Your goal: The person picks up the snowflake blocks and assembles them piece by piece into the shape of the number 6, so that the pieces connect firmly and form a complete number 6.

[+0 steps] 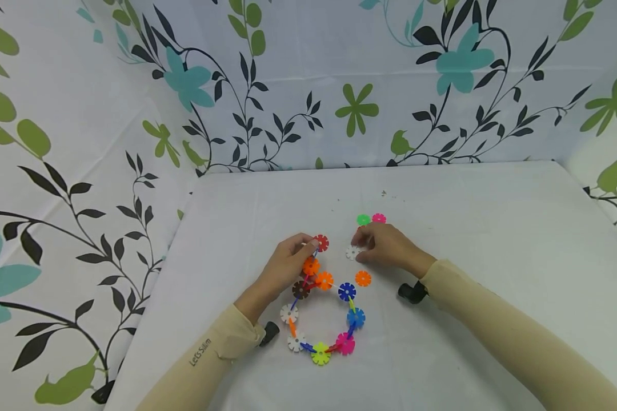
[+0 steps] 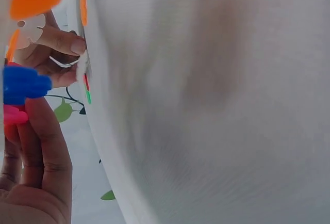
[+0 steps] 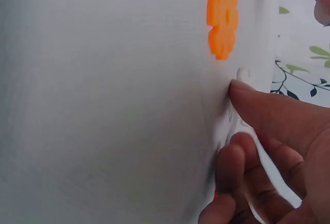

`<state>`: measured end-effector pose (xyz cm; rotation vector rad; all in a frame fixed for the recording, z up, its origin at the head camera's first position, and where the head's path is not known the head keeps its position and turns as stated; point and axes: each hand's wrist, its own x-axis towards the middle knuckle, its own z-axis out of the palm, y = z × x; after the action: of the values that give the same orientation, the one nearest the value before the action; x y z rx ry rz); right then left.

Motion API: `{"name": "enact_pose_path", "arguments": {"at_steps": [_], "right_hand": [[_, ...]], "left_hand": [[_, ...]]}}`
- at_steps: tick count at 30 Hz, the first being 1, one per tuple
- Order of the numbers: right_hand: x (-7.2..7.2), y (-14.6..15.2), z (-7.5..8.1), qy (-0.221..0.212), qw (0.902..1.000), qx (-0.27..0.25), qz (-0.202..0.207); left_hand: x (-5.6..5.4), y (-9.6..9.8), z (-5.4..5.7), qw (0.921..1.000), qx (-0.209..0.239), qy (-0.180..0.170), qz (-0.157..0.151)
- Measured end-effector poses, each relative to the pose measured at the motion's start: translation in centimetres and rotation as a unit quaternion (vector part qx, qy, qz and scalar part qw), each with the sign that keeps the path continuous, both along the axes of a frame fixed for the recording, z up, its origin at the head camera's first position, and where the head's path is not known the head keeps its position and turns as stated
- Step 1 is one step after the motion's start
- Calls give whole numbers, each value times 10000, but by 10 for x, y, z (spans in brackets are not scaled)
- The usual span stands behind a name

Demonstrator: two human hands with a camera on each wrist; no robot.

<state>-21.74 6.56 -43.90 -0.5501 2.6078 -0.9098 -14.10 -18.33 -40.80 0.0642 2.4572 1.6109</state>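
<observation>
A ring of linked snowflake discs, with a white disc (image 1: 289, 314) and a yellow disc (image 1: 321, 354) among them, lies on the white table. A short branch with an orange disc (image 1: 311, 266) and a red disc (image 1: 321, 242) rises from its top left. My left hand (image 1: 287, 262) pinches this branch near the red disc; its fingertips are partly hidden. At the right, my right hand (image 1: 385, 246) has thumb and fingers on a loose white disc (image 1: 352, 253) at the table surface. In the right wrist view, another white edge (image 3: 270, 170) shows among its fingers.
A loose orange disc (image 1: 363, 278) lies just right of the ring. Beyond the right hand are a green disc (image 1: 363, 220) and a pink disc (image 1: 379, 218), with a red one partly covered. Patterned cloth (image 1: 288, 85) hangs behind the table (image 1: 473, 228).
</observation>
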Motion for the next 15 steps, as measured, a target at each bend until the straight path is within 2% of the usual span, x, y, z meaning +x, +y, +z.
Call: {"name": "enact_pose_path", "arguments": {"at_steps": [4,6,11,15], "right_hand": [[0,-1,3,-36,9987,-501,-22],[0,-2,6,32,9958,-910,-18],[2,-6,10,159,9776,-2095,110],[6,-8,11,136,9679,-2507,112]], "left_hand": [[1,0,-1,10000,-67,-48,3],[0,0,-1,9999,-59,-104,-1],[0,0,-5,9994,45,-345,-21],[0,0,-6,9992,41,-385,-29]]}}
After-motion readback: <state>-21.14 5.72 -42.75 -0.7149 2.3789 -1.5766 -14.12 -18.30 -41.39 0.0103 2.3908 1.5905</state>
